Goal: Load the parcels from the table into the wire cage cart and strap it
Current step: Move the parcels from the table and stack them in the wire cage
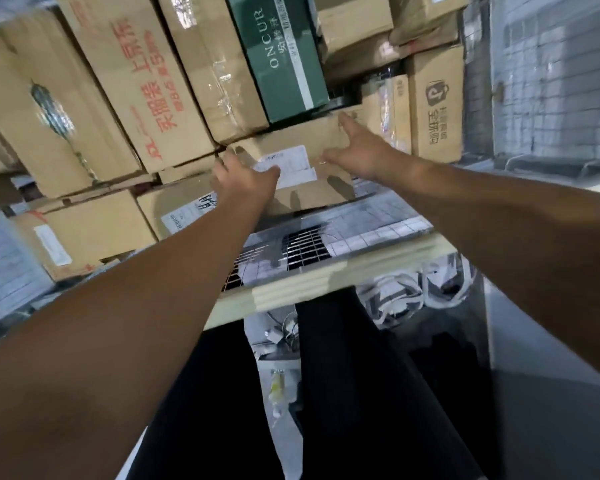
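A brown cardboard parcel (303, 140) with a white shipping label lies among stacked boxes inside the wire cage cart (305, 249). My left hand (238, 176) rests on its near left part, fingers over the label's edge. My right hand (359, 147) lies flat on its right part, fingers spread and pointing away from me. Both hands press on the parcel rather than wrap around it. The parcel's far edge is tucked under a green carton (278, 53).
Large brown cartons with red print (142, 81) fill the cart on the left, and more boxes (435, 105) stand on the right. The cart's wire mesh side (548, 74) rises at right. My dark trouser legs (343, 393) and white bags (406, 289) are below.
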`<state>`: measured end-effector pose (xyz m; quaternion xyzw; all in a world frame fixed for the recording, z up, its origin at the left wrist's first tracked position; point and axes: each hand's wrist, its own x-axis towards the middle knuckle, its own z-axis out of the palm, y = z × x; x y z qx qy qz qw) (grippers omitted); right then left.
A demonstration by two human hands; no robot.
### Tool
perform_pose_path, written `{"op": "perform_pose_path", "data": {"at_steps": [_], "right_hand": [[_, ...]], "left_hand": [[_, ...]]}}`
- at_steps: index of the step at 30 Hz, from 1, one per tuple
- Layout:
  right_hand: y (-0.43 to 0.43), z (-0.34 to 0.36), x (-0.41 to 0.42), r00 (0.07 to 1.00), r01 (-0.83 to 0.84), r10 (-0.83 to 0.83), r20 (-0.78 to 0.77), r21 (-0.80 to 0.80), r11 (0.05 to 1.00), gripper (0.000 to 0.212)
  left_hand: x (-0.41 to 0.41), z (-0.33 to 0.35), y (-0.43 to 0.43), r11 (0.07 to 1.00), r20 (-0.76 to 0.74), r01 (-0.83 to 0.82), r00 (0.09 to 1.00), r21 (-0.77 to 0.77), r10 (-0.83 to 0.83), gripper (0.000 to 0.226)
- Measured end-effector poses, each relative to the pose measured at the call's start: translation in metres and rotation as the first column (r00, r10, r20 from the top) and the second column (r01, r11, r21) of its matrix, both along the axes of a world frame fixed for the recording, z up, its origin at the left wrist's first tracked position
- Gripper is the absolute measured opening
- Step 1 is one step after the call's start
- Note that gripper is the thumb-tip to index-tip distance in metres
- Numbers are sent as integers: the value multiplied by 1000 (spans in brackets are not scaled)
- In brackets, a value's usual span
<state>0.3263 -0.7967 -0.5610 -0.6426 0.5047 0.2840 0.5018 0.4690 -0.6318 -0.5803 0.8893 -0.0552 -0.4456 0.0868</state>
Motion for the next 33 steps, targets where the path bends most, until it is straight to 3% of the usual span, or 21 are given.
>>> {"op": "perform_pose_path", "data": {"at_steps": [4,8,14,16,21,28,33], "right_hand": [[2,75,-8,999,35,-29,39,-178,983,77],[28,161,-33,980,201,-190,65,-361,911,72],[120,275,-102,838,520,-529,137,-497,695,73],[155,304,-133,749,617,-643,160,-522,589,72],[244,358,-208,437,777,-862,257,-591,218,69],[379,399,-319,49,727,-941,336,-658,-197,66],[477,403,-380,-246,613,-870,427,-627,-481,69]], "left_hand": [[5,45,9,978,-23,162,986,-130,-166,91],[3,123,5,899,12,290,953,-329,-303,82],[-30,247,3,596,181,605,766,-528,-617,78],[-56,284,1,475,213,656,691,-586,-691,75],[-144,353,2,134,294,715,441,-686,-848,73],[-305,401,46,-237,313,639,6,-732,-950,72],[-410,419,107,-417,299,549,-295,-724,-907,74]]}}
